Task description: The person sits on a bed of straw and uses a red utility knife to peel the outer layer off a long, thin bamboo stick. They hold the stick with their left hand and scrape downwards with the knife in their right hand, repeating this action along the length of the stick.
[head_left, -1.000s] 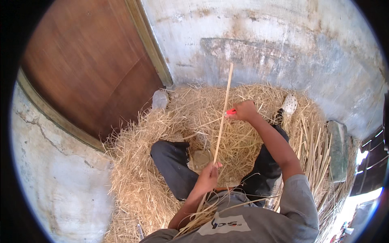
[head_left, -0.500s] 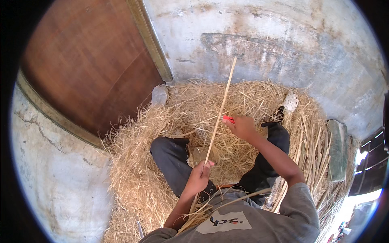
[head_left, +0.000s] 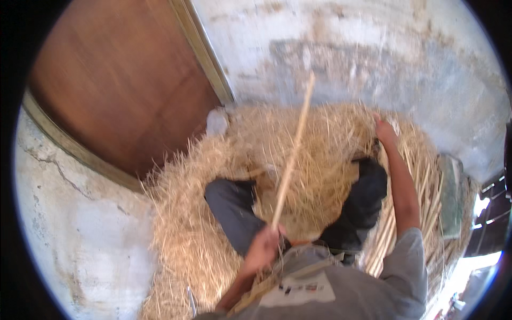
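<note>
- Left leg (head_left: 232,205): bent, knee out, just beside the left forearm; could brace it if the grip tires.
- Left hand (head_left: 262,249): closed round the lower end of the pale strip (head_left: 293,154). Good spot; grip firm so it doesn't twist.
- Strip: rises from that hand over the straw (head_left: 314,197), upper end free, leaning a bit right. Free length will likely whip if worked near the top; short, light passes.
- Right leg (head_left: 360,197): bent, under the reach; clear it on each stroke.
- Right hand (head_left: 386,133): off the strip, arm stretched out. Blurred; reddish bit at the fingers, can't tell if it's pinching anything.
- Stalks (head_left: 428,178): right of that arm; don't snag them.
</note>
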The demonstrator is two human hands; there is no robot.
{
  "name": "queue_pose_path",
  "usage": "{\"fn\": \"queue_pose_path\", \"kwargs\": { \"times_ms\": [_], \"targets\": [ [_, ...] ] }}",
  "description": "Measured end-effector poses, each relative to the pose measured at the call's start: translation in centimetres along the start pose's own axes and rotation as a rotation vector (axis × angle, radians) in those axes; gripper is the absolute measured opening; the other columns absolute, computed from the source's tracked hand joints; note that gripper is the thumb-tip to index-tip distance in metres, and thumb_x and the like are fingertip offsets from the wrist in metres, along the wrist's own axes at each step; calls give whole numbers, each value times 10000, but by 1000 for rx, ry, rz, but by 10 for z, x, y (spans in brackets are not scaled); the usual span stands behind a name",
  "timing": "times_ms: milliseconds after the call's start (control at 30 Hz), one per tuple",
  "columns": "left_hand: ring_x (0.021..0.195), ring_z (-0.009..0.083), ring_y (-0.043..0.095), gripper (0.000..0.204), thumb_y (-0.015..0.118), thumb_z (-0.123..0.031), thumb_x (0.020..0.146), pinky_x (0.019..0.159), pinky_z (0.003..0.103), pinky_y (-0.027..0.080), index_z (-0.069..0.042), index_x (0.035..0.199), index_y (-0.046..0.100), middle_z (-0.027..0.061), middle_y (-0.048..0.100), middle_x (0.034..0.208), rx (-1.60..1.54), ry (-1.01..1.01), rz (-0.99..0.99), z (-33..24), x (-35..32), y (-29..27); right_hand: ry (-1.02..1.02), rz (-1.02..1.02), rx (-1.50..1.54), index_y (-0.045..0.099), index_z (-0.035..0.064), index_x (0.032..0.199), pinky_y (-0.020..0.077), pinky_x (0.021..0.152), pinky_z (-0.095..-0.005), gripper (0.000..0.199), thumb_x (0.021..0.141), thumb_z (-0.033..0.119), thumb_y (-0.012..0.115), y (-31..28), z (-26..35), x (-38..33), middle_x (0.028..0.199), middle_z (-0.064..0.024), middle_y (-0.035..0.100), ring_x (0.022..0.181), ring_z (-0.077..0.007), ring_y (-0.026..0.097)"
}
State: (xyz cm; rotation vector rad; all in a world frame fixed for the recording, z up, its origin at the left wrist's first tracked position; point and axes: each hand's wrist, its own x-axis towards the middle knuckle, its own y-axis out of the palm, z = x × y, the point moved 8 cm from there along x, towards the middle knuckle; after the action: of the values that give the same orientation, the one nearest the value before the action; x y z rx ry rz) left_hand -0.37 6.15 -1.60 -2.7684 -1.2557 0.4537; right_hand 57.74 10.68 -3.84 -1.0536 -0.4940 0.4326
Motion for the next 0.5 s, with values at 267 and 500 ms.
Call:
{"fn": "queue_pose_path", "kwargs": {
  "times_ms": [267, 500],
  "targets": [
    [569, 30, 329, 241, 395, -218, 1033, 508, 218, 287, -42, 1082, 554, -66, 362, 646, -90, 81, 14, -16, 27, 11, -641, 304, 222, 588, 61, 856, 494, 603, -455, 490, 903, 543, 510, 3, 195, -250, 731, -169, 644, 665, -351, 644],
    [557, 5, 316, 252, 406, -249, 1031, 497, 199, 259, -54, 1058, 563, -101, 355, 634, -82, 81, -49, -19, 19, 5, -834, 57, 290, 528, 58, 810, 470, 516, -439, 439, 882, 489, 575, -29, 212, -269, 623, -138, 597, 552, -322, 613]
  ]
}}
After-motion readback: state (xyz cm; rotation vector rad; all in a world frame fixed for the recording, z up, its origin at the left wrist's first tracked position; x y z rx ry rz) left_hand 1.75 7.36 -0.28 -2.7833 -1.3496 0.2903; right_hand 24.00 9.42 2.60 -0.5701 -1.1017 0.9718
